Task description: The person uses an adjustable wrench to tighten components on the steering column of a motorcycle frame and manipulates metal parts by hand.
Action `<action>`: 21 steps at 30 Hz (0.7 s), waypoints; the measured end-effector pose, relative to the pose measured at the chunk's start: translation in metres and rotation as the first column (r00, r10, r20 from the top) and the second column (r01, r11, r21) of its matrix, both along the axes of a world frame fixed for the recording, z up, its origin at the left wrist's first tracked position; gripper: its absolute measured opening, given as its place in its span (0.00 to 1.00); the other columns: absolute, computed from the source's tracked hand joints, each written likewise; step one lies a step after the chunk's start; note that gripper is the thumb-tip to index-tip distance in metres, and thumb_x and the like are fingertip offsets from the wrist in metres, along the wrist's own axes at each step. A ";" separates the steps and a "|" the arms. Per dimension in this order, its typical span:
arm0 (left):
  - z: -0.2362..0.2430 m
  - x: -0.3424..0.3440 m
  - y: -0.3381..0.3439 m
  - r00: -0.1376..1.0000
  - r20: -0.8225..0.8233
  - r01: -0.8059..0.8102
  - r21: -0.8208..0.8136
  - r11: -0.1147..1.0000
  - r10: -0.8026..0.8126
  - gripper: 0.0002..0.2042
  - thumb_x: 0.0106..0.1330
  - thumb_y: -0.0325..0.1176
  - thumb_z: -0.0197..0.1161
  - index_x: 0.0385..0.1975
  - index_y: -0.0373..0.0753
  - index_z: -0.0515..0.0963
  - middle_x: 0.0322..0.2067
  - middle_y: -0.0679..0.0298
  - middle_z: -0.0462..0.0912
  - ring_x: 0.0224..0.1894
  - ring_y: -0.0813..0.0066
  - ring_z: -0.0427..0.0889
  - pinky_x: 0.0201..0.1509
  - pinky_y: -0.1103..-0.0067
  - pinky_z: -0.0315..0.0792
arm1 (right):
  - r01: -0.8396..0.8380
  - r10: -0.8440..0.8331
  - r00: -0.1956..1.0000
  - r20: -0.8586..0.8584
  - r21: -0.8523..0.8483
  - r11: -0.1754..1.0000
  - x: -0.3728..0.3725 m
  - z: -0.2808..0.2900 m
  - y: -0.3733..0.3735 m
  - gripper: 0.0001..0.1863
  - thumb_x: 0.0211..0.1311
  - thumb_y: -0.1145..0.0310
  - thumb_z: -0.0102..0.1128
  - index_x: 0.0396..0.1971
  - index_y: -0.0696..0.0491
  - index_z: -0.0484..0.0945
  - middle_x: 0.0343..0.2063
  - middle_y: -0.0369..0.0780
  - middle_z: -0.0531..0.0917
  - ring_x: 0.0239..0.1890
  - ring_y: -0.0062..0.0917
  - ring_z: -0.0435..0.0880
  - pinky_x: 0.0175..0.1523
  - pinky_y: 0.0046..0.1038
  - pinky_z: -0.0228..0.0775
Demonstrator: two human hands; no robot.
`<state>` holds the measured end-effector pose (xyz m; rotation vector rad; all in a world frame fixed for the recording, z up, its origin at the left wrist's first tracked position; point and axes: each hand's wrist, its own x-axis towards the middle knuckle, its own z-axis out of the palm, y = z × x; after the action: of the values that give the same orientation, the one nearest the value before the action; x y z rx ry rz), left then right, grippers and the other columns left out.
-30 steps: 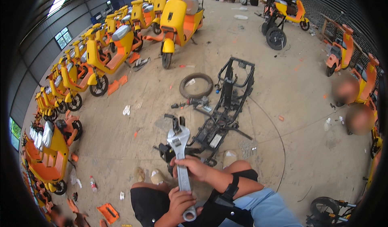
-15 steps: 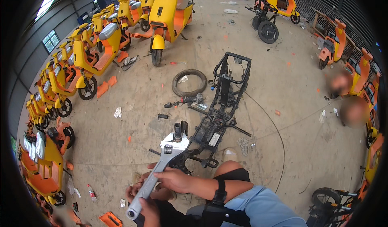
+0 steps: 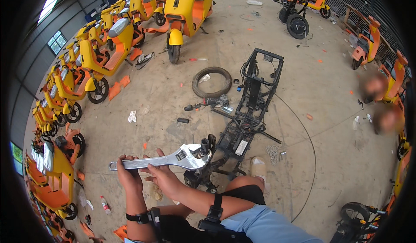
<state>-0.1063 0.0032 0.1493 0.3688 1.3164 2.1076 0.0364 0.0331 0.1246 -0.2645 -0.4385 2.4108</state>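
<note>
A large silver adjustable wrench (image 3: 186, 156) lies nearly horizontal, its jaw around a dark cylindrical fitting (image 3: 204, 147) at the front of a bare black scooter frame (image 3: 242, 126). My left hand (image 3: 130, 176) grips the far end of the wrench's handle, fingers curled round it. My right hand (image 3: 161, 177) holds the handle farther along toward the head, its fingers partly behind the metal. Just beyond the wrench lie a small black cylinder (image 3: 183, 120) and a handlebar control with cables (image 3: 208, 102).
A loose tyre (image 3: 195, 82) lies beyond the frame, with a long cable curving right. Rows of yellow-orange scooters (image 3: 95, 59) fill the left; more (image 3: 372, 43) line the right wall. A partly stripped scooter (image 3: 297, 26) stands behind. Orange panels (image 3: 115, 91) and a bottle (image 3: 105, 204) lie about.
The wrench has swung from upright to nearly horizontal, its handle end moving left and away from me. Both hands have moved leftward and up along with it.
</note>
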 end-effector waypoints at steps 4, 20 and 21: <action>0.004 -0.034 -0.026 0.997 -0.075 -0.036 -0.024 0.999 0.034 0.12 0.70 0.41 0.52 0.42 0.39 0.72 0.35 0.61 0.76 0.41 0.64 0.77 0.53 0.70 0.70 | -0.097 0.093 0.994 0.054 0.074 0.993 -0.014 0.007 -0.017 0.48 0.70 0.58 0.54 0.73 0.43 0.25 0.65 0.39 0.65 0.63 0.28 0.70 0.52 0.33 0.69; 0.031 0.124 -0.220 0.910 0.184 -0.367 -0.058 0.929 0.371 0.20 0.70 0.41 0.49 0.51 0.31 0.76 0.44 0.57 0.83 0.44 0.69 0.82 0.46 0.79 0.76 | -0.371 0.361 0.926 0.108 0.090 0.924 0.078 0.024 -0.101 0.26 0.75 0.52 0.44 0.65 0.51 0.63 0.61 0.34 0.74 0.54 0.18 0.76 0.53 0.23 0.69; 0.013 0.125 -0.240 0.971 0.147 -0.191 -0.001 0.982 0.189 0.19 0.70 0.40 0.50 0.52 0.31 0.75 0.44 0.58 0.83 0.43 0.71 0.82 0.45 0.81 0.76 | -0.332 0.320 0.941 0.110 0.107 0.937 0.088 0.020 -0.102 0.25 0.74 0.54 0.47 0.63 0.53 0.65 0.57 0.34 0.78 0.47 0.17 0.79 0.46 0.21 0.70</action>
<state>0.0188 -0.2364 0.1627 0.0929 1.2962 2.2537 0.1246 -0.0690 0.1441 -0.2645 -0.7216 2.6880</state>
